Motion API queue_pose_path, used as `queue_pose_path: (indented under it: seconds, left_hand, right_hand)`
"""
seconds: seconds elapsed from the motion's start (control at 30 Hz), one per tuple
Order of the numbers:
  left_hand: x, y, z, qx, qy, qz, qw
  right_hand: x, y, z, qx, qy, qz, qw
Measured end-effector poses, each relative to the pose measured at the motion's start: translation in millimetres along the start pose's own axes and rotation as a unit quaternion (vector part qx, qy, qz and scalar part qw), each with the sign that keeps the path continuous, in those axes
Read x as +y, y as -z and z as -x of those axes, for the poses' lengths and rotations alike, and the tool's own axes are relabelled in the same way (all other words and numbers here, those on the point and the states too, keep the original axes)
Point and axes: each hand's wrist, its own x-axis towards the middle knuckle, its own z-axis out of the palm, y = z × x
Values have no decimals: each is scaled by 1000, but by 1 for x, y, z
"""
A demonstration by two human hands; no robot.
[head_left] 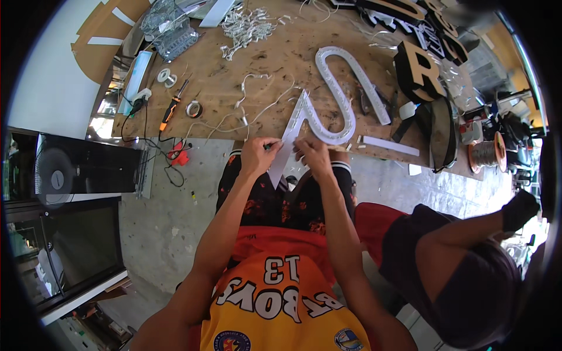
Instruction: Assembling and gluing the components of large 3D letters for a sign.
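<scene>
Both hands, left hand [259, 157] and right hand [314, 157], pinch the white letter-shaped sign panel [328, 99] at the workbench's [234, 88] near edge, its LED strips seemingly fitted, loose wires [257, 99] unattached.

The bench [275, 64] is bare, rough plywood, matt and stained. The white strip [285, 153] between both hands looks like smooth, faintly glossy plastic, as does the curved white letter shell [345, 88]. The floor [170, 228] is dull, mottled concrete.
</scene>
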Motion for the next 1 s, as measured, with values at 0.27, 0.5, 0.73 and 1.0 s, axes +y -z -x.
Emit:
queue_pose_path:
  seconds: [0.27,0.5,0.73,1.0]
  left_hand:
    - [-27,6,-1,9,-82,2,997]
    - [-35,-3,-17,-43,67,157,984]
    - [-41,19,-20,-89,37,43,994]
    - [-30,24,-17,-148,93,99,980]
  right_hand:
    - [21,-46,-14,-7,-24,-127,992]
    - [13,-38,-10,-29,-15,-169,985]
    - [2,25,35,-205,181,471,839]
    - [-52,35,15,-309,-16,423,851]
